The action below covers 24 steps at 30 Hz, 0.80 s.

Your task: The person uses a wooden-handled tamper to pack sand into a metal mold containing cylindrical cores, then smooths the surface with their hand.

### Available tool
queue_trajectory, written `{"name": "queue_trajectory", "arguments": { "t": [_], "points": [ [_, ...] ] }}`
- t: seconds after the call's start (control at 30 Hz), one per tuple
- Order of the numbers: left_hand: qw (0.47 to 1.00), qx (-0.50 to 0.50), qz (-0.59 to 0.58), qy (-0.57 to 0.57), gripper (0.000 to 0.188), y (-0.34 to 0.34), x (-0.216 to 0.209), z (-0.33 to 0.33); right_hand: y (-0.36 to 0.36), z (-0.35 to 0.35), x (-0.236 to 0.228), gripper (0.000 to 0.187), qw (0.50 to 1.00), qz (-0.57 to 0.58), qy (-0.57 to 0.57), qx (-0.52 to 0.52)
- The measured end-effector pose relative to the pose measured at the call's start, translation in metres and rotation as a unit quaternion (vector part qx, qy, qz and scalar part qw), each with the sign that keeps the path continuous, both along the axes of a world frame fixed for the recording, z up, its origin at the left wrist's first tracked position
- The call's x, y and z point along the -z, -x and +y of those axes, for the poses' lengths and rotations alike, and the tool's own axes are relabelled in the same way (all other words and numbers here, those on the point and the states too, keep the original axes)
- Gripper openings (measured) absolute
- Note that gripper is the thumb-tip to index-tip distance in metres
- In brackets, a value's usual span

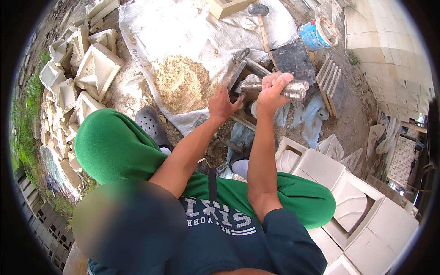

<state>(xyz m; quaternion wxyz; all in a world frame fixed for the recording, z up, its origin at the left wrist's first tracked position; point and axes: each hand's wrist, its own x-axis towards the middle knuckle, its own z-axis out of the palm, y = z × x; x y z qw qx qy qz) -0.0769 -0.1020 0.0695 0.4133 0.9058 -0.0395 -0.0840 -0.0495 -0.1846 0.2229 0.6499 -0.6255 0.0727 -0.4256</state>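
My right hand is closed round a thick, silvery metal bar with stout ends, held nearly level above a box-like mould. The bar's left end lies over the mould's opening. Beside the near left edge of the mould, my left hand has its thumb and fingers spread, close to or touching that edge; which of the two I cannot tell. A heap of pale sandy powder sits on a white sheet just left of the mould. The inside of the mould is largely hidden by my hands and the bar.
A mallet lies beyond the mould, near a dark flat board and a blue bucket. Slatted boards stand at right. Pale cast blocks pile up on the left; more blocks are stacked near my right knee.
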Motion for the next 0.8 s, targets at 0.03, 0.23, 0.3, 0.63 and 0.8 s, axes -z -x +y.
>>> {"name": "queue_trajectory", "arguments": {
  "t": [0.03,0.23,0.3,0.63,0.8],
  "points": [
    [0.999,-0.01,-0.033,0.002,0.076,0.001,0.003,0.001,-0.003,0.002,-0.004,0.042,1.0,0.02,-0.021,0.0],
    [0.998,-0.011,-0.061,0.005,0.074,0.002,0.004,-0.004,0.003,-0.003,0.005,0.046,1.0,-0.021,0.018,-0.007],
    [0.999,-0.015,-0.027,0.015,0.074,0.001,-0.002,-0.002,-0.005,-0.005,0.01,0.045,1.0,0.024,0.009,-0.003],
    [0.999,-0.017,-0.035,0.008,0.079,0.002,-0.002,0.0,-0.005,-0.003,0.002,0.044,0.999,0.03,-0.038,-0.002],
    [0.996,-0.014,-0.09,0.01,0.079,0.001,0.005,-0.002,0.015,-0.01,-0.008,0.045,0.996,-0.065,-0.028,-0.058]
  ]
}}
